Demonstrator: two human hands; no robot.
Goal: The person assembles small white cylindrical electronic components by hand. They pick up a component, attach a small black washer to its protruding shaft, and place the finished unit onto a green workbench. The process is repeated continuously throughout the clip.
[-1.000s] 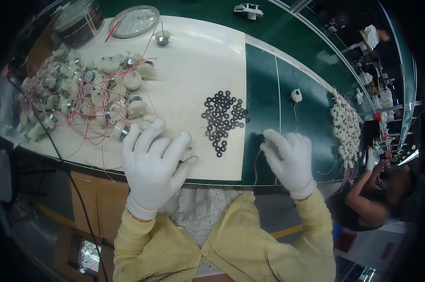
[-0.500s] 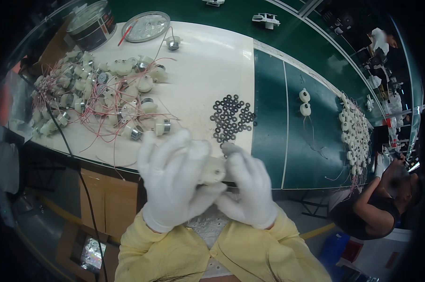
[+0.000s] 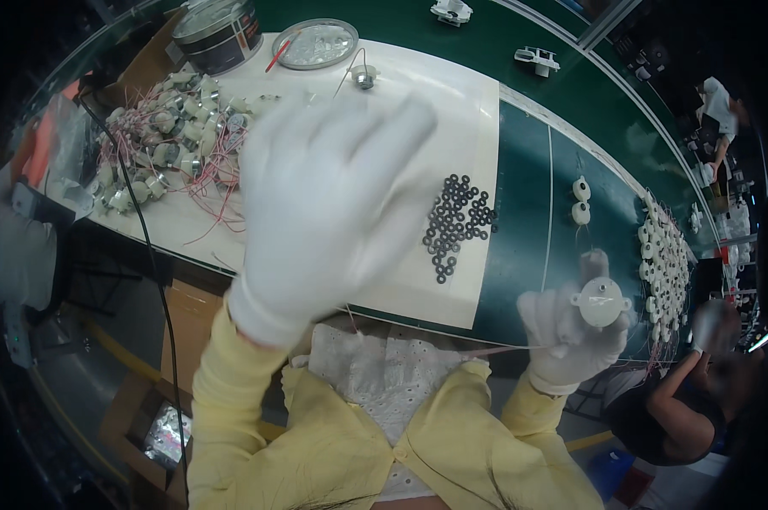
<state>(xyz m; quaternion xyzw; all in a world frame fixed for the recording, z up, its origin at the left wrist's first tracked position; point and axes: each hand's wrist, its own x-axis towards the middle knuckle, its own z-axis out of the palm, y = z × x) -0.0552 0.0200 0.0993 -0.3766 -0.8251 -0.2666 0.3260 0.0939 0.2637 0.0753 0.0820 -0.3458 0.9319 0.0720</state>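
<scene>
White plastic unit (image 3: 599, 308), round w/ side lugs, is in the R hand (image 3: 571, 342), raised over the green section (image 3: 520, 221) of the bench (image 3: 452, 119), close to its near edge. Hands: well apart. R hand grips the unit; L hand (image 3: 316, 195), blurred, hangs w/ fingers spread btw the wired pile (image 3: 189, 127) and the black rings (image 3: 456, 225); cannot tell if anything is under it. Pink lead (image 3: 503, 349) runs L from R hand. Step in hand (judged): carrying one unit at the R side. Next move (judged) calls for a steady R grip, lead kept clear of nearby units (image 3: 580, 212). Containers: dark bucket (image 3: 218, 42), back L, contents not visible; shallow round tray (image 3: 355, 42) beside it, w/ clear/silvery matter, type unclear; red stick (image 3: 282, 51) at tray's L rim; open cardboard box (image 3: 125, 416), lower L, w/ silvery contents (image 3: 170, 435), ID n/a.
</scene>
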